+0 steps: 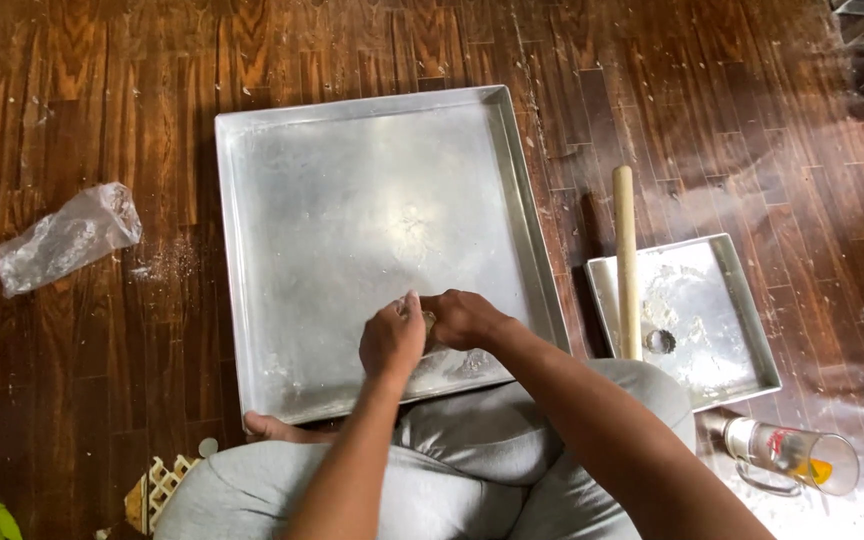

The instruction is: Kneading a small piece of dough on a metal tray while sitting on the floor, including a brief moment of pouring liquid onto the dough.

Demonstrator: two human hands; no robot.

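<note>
**A:** What do I have in front of me?

**B:** I see both hands over the near part of the big metal tray, which lies on the wooden floor with its near edge against the knees. The left hand and the right hand are pressed together around a small pale lump of dough. Fingers of both are closed on it; most of it is hidden between them.

**A:** What worries you?

**B:** The lump is small and looks floury. If I loosen either hand it could slip onto the tray, or roll over the low rim to the dusty floor. Leaning hard on the near edge might also tip the tray.

**A:** And on the right?

**B:** A rolling pin rests across the smaller tray, where a round cutter lies in flour. Just beside it a glass jar lies on its side; a careless right elbow could knock it rolling.

**A:** The left?

**B:** Only a crumpled plastic bag, well apart.
</note>
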